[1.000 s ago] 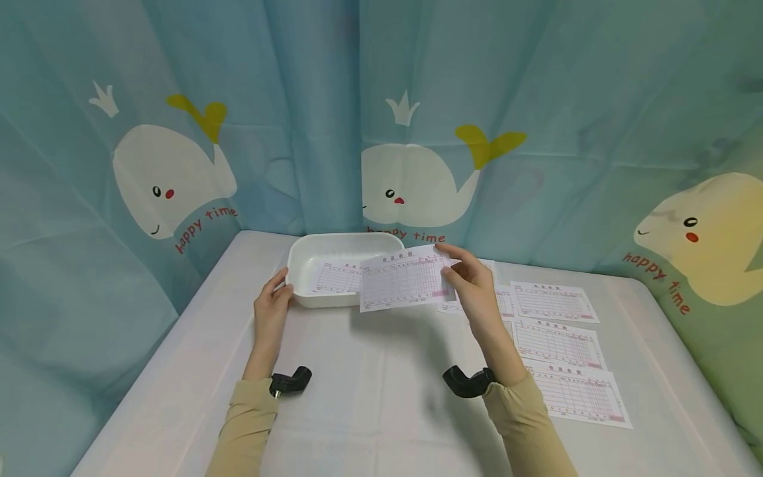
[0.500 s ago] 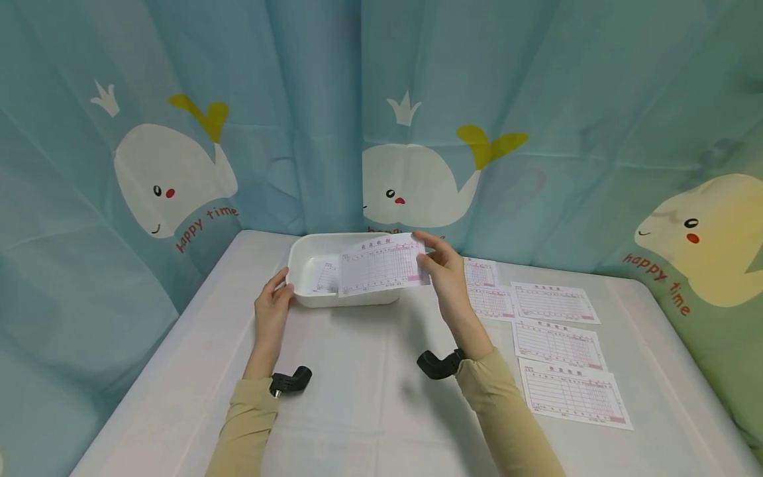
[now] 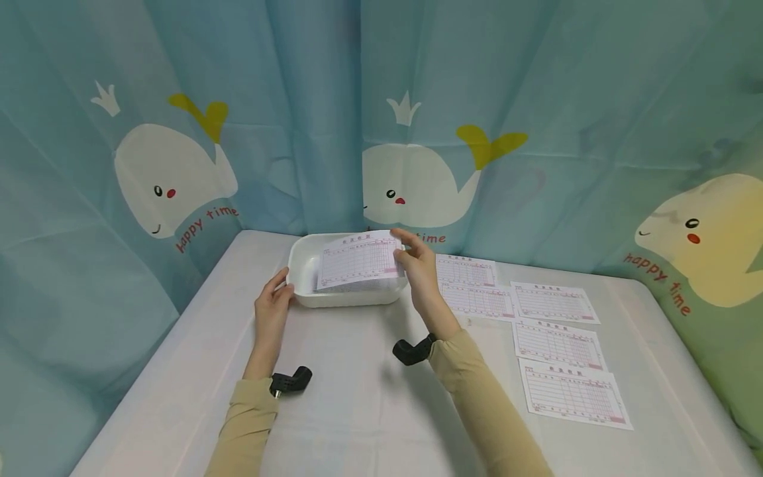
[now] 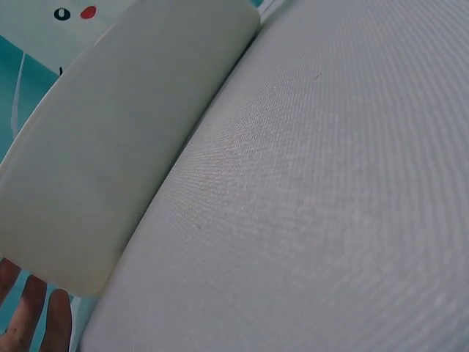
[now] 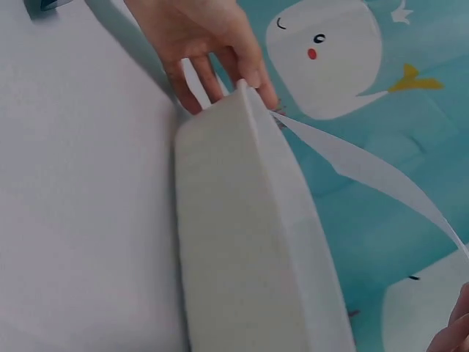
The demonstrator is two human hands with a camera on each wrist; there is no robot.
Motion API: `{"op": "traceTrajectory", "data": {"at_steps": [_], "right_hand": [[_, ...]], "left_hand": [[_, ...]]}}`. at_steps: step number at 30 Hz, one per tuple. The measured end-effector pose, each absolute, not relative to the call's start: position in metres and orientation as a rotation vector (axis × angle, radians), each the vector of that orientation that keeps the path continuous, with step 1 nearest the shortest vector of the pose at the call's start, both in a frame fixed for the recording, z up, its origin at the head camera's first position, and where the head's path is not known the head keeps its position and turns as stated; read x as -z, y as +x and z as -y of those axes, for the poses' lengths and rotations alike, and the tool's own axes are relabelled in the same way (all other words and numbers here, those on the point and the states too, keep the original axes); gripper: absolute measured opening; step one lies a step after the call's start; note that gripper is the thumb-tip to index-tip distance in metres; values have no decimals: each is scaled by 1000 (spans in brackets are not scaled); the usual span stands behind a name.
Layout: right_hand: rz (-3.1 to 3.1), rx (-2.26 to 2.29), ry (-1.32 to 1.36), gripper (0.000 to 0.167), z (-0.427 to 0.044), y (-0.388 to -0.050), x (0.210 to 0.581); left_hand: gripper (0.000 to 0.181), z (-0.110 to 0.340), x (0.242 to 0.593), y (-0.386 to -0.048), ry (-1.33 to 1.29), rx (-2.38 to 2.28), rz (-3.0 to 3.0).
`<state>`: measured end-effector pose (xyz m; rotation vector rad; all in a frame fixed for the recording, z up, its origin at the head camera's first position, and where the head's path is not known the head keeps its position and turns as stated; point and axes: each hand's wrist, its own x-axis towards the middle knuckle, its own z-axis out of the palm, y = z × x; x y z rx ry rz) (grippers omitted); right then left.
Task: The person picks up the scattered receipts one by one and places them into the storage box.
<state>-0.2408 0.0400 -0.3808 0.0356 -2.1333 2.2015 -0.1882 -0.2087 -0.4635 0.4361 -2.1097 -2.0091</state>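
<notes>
A white plastic tray stands at the back of the table. My left hand grips its left end, thumb at the rim and fingers along the outer wall; its fingers also show in the left wrist view. Between thumb and fingers, my right hand pinches the right end of a printed receipt slip. That slip is tilted over the tray's opening and hides most of what lies inside. Seen edge-on in the right wrist view, the paper bends above the tray wall.
Several more receipt slips lie flat on the right of the white-covered table, among them a front slip, a middle slip and a back slip. A blue whale-print curtain hangs right behind the tray.
My right hand has carried the receipt slip leftward, from the tray's right end to over its opening. The left hand has stayed in place on the tray.
</notes>
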Motion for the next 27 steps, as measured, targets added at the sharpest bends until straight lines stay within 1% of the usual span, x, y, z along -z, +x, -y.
{"op": "traceTrajectory", "data": {"at_steps": [8, 16, 27], "right_hand": [[2162, -2196, -6, 41, -22, -251, 395], [2289, -2074, -28, 41, -14, -260, 406], [2531, -1687, 203, 36, -15, -267, 414]], "left_hand": [[45, 208, 463, -188, 443, 2014, 2098], [45, 208, 463, -190, 451, 2002, 2105], [45, 209, 466, -189, 438, 2007, 2105]]}}
